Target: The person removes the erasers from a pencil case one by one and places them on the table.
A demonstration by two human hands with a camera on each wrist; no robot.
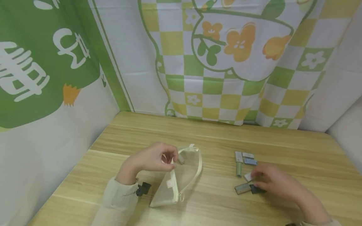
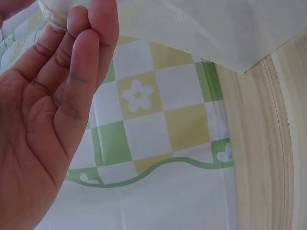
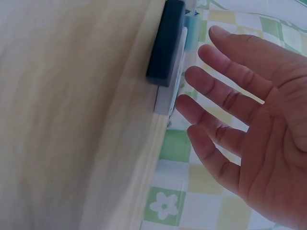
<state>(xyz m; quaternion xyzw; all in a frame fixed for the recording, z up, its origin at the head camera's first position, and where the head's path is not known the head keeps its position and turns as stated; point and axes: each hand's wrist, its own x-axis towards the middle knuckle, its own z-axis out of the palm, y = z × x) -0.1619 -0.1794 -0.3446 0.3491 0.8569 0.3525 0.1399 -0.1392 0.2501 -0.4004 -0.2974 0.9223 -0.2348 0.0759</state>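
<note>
My left hand (image 1: 155, 158) pinches the zip edge of a translucent pouch (image 1: 165, 191) with cream trim. The pouch stands with its mouth spread, and a small grey piece (image 1: 181, 159) shows through it. In the left wrist view, the pouch's sheer side (image 2: 216, 28) hangs beyond the fingertips. My right hand (image 1: 278, 182) hovers over small rectangular pieces, its fingers loosely bent and apart in the right wrist view. Nearest it are a white piece (image 1: 248, 176), a grey piece (image 1: 242, 188) and a black piece (image 1: 256, 189). The black piece (image 3: 166, 43) also shows in the right wrist view.
Farther back lie a blue piece (image 1: 250, 161), a green piece (image 1: 238, 169) and two light grey pieces (image 1: 238, 156). A black device (image 1: 143, 189) sits at the left cuff. Patterned curtain (image 1: 212, 94) hangs along the back edge of the wooden table (image 1: 141, 135).
</note>
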